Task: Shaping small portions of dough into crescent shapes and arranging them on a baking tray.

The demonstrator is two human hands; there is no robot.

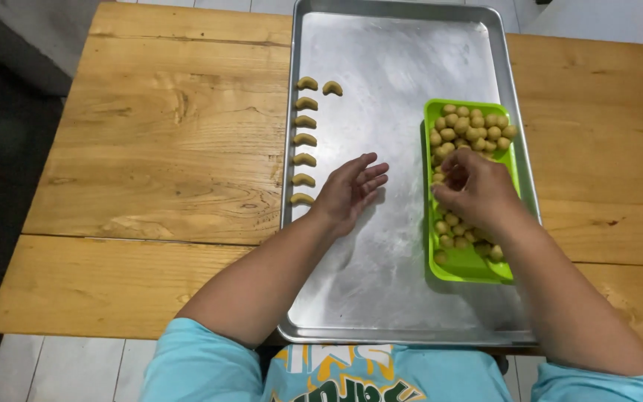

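- the right hand [478,190] reaches into the green tray [470,268], fingers curled down and bunched together over the dough balls [470,128]; whether the grip pinches one ball cannot be told, since the fingertips are hidden among them.
- the dough balls are small, round and tan, heaped at the far end of the green tray and scattered along its near end, some hidden under the hand.
- the green tray is a long rectangle with its long axis running away from the person; it lies on the right side of the metal baking sheet [403,298], close to that sheet's right rim.
- the left hand [351,190] rests palm down on the bare metal in the middle of the sheet, fingers spread loosely and pointing toward the green tray, holding nothing.
- just left of that hand, a column of crescent pieces [304,140] runs along the sheet's left rim, near to far, each with its long axis across the sheet and its tips curving down toward the person.
- one more crescent [332,88] sits beside the farthest piece, starting a second column.
- the baking sheet lies lengthwise on the wooden desk [158,149].
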